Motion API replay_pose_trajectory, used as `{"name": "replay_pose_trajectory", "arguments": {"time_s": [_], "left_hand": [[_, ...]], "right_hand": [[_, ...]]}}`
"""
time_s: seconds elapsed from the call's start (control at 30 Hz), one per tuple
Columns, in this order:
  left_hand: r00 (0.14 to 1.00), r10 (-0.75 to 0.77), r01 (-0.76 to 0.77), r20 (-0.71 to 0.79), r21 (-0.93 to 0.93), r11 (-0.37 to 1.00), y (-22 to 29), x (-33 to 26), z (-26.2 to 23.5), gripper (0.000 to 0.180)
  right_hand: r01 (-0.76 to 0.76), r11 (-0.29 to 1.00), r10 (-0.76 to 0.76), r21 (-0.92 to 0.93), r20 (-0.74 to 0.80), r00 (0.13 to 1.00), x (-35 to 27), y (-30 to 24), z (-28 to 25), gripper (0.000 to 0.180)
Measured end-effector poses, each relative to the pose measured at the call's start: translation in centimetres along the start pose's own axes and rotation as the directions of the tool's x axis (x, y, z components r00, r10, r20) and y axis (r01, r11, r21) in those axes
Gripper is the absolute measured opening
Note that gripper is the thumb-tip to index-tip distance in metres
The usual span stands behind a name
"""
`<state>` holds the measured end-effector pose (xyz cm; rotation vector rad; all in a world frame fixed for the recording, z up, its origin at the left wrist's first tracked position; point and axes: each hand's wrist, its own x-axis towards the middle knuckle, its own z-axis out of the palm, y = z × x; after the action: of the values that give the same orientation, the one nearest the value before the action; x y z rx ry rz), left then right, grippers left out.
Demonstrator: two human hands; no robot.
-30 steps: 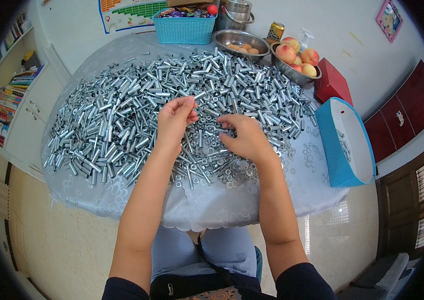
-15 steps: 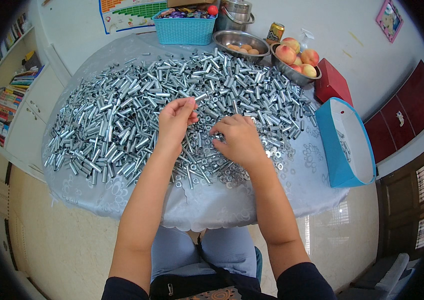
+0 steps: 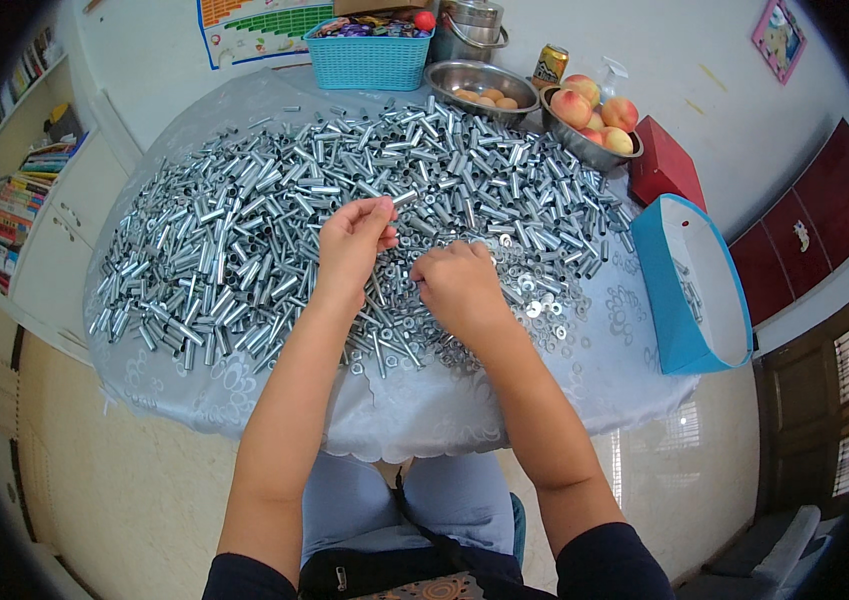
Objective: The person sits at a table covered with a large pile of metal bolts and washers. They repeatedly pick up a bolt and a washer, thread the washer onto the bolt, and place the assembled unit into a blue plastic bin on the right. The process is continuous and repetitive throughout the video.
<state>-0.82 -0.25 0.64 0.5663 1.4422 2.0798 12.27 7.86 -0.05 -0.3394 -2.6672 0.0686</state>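
Observation:
My left hand (image 3: 349,245) is closed, its thumb and fingertips pinching a slim silver metal piece (image 3: 405,198) that looks like a bolt or sleeve and points up to the right. Just to the right and a little nearer, my right hand (image 3: 456,287) rests low over the heap with its fingers curled in. Whatever its fingertips hold or touch is hidden. Around both hands spreads a wide heap of short metal tubes (image 3: 244,215), with thin bolts (image 3: 380,355) among them. Nuts and flat washers (image 3: 542,300) lie beside my right hand.
The table (image 3: 414,425) wears a silvery patterned cloth. A blue open box (image 3: 656,285) with some metal pieces stands at the right. Along the back are a turquoise basket (image 3: 369,65), a steel bowl of eggs (image 3: 454,75), a bowl of peaches (image 3: 599,152) and a red box (image 3: 669,165).
My right hand has shifted slightly left, and its spread fingers have curled together. My left hand stays almost still, with the metal piece still pinched.

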Motion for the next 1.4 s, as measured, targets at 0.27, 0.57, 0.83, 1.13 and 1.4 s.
{"name": "replay_pose_trajectory", "arguments": {"time_s": [0.27, 0.57, 0.83, 1.13, 1.4], "left_hand": [[1.000, -0.022, 0.021, 0.017, 0.064, 0.998, 0.5, -0.4, 0.2, 0.024], [0.978, -0.086, 0.062, 0.190, 0.127, 0.990, 0.3, -0.7, 0.4, 0.025], [0.971, -0.072, 0.046, 0.229, 0.117, 0.992, 0.2, -0.6, 0.2, 0.024], [0.975, -0.068, 0.042, 0.213, 0.124, 0.991, 0.0, -0.5, 0.2, 0.023], [0.977, -0.073, 0.051, 0.199, 0.114, 0.992, 0.1, -0.7, 0.4, 0.025]], "right_hand": [[-0.075, 0.855, 0.076, 0.513, 0.018, 0.997, 0.8, 1.0, -0.8, 0.011], [-0.047, 0.311, 0.576, 0.949, -0.149, 0.803, 1.7, 1.9, -0.9, 0.012], [-0.023, 0.248, 0.674, 0.968, -0.155, 0.722, 1.9, 2.5, -0.9, 0.016], [-0.009, 0.460, 0.602, 0.888, -0.304, 0.738, 1.8, 1.6, -0.6, 0.011], [0.029, 0.675, 0.462, 0.738, -0.453, 0.762, 1.7, 1.4, -1.2, 0.010]]}}
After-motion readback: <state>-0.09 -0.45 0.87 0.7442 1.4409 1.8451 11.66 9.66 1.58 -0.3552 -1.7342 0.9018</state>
